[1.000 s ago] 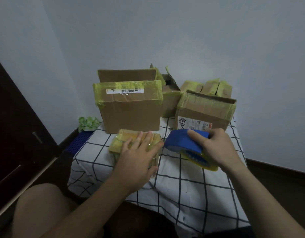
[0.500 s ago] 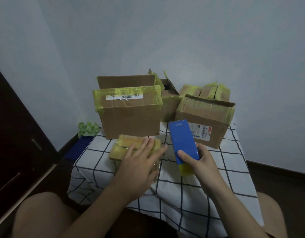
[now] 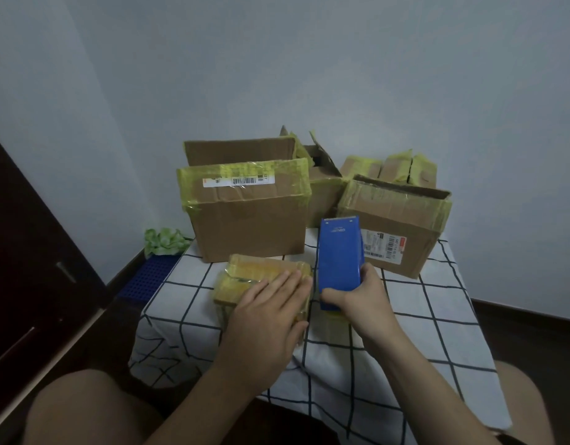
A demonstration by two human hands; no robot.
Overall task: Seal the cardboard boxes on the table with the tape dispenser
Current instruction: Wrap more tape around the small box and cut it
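One small box (image 3: pixel 245 274) under left hand (image 3: pixel 270 313); right hand (image 3: pixel 360 300) grips dispenser (image 3: pixel 339 252).

Dim, even indoor light with a cool blue-grey cast covers the plain pale wall (image 3: pixel 341 75); its source cannot be told. The dark brown wooden door (image 3: pixel 30 252) at the left sinks almost to black. Shadows are soft and faint. Wide-angle distortion bends the black grid lines on the white cloth-covered bench (image 3: pixel 437 316), and fine detail is soft.
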